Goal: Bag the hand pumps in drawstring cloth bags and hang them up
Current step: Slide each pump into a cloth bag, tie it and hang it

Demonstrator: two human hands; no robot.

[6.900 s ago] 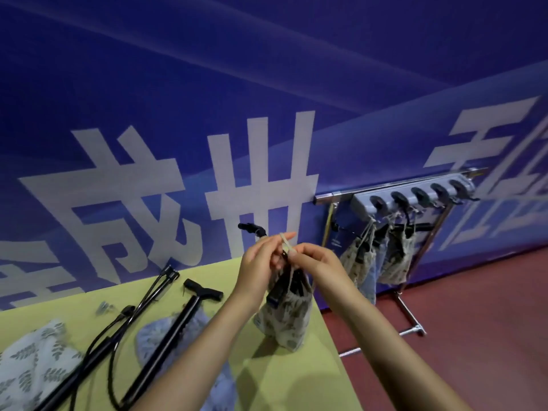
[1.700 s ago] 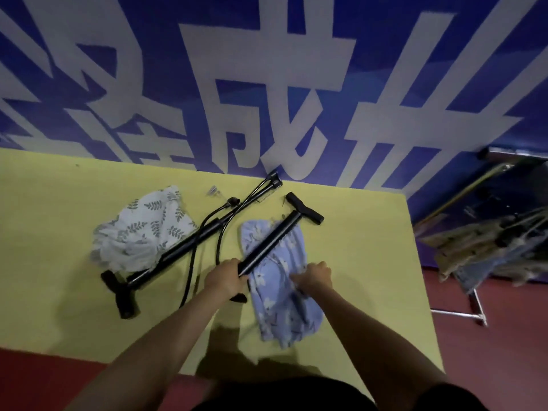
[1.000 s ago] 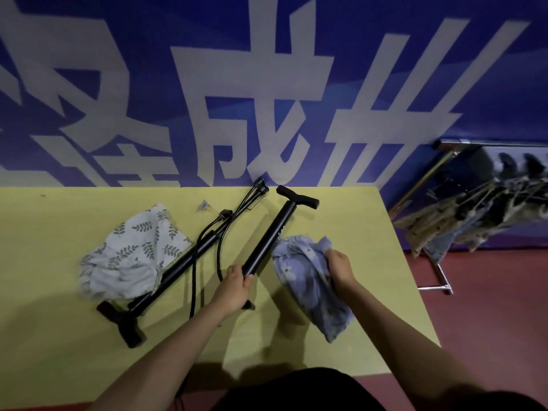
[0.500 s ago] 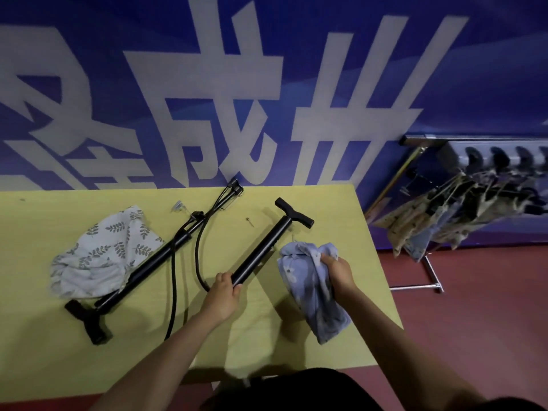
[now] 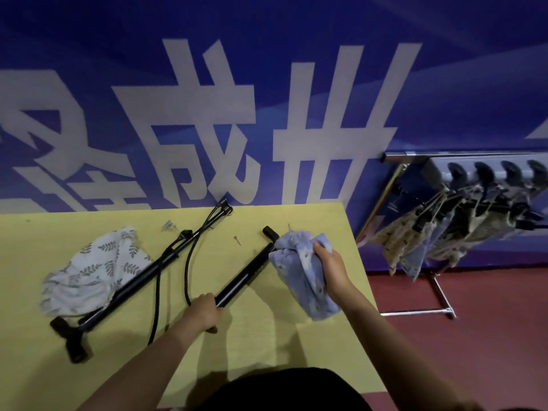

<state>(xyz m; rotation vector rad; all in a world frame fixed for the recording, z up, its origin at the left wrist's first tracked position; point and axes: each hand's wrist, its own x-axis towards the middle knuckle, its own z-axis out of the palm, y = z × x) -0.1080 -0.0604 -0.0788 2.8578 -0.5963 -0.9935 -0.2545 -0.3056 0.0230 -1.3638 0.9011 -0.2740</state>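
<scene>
On the yellow tabletop (image 5: 267, 345), at the left, a leaf-print cloth bag (image 5: 89, 271) is seen lying crumpled, with a second hand pump (image 5: 142, 277) laid across its edge. Nearer the middle, the lower end of a black hand pump (image 5: 243, 277) is gripped by the left hand (image 5: 203, 311), fingers curled round the barrel. The pump's handle end is met by a blue floral bag (image 5: 299, 262), bunched in the right hand (image 5: 330, 262). At the far right, filled bags (image 5: 439, 232) are hung from a hook rack (image 5: 474, 170).

Head view, steeply down, close over table (image 5: 296, 345)
</scene>
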